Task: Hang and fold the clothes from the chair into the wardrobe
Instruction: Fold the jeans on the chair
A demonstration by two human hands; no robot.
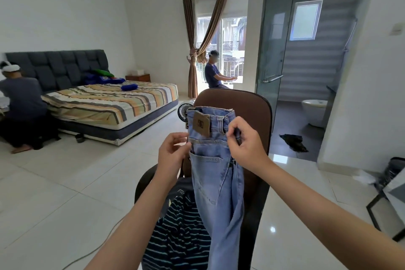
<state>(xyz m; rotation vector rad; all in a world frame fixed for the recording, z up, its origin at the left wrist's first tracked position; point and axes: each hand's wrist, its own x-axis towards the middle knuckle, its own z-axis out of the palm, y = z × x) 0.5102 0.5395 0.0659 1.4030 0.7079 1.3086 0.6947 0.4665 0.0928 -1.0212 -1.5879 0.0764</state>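
Pale-blue denim jeans (215, 173), limp yet weighty, hang before the brown padded chair (252, 116), left hand (173, 155) and right hand (245, 140) pinching the firmer waistband edges (probably the surest hold).

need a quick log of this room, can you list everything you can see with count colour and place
jeans: one pair, light blue, held up in front of the chair
striped shirt: one, dark with pale stripes, on the chair seat
chair: one, brown, centre
bed: one, striped sheet, dark headboard, left
fan: one, small, dark, on the floor beside the chair
curtains: brown, tied, at the window
toilet: one, white, behind the glass door
dark cloth: one, bathroom floor
other people: two, dark tops, by bed and window
left hand: pinches the jeans' left edge
right hand: grips the waistband
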